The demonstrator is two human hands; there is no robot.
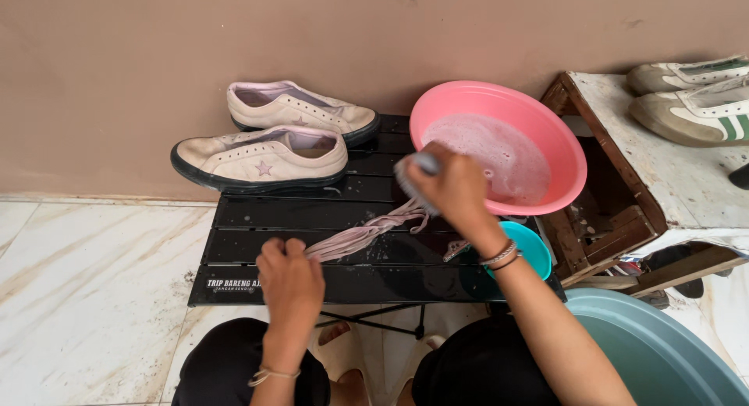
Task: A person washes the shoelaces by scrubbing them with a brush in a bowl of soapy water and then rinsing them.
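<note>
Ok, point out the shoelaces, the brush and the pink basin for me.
shoelaces (367, 236): head view, middle of the pink bundle lying on the black table.
brush (409, 177): head view, bristles showing beside the right hand.
pink basin (546, 125): head view, bare inner wall above the suds.

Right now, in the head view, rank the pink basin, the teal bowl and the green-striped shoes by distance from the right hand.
1. Pink basin, just beside the right hand, which holds a brush.
2. Teal bowl, below by the wrist.
3. Green-striped shoes, far right on the white stand.
</note>
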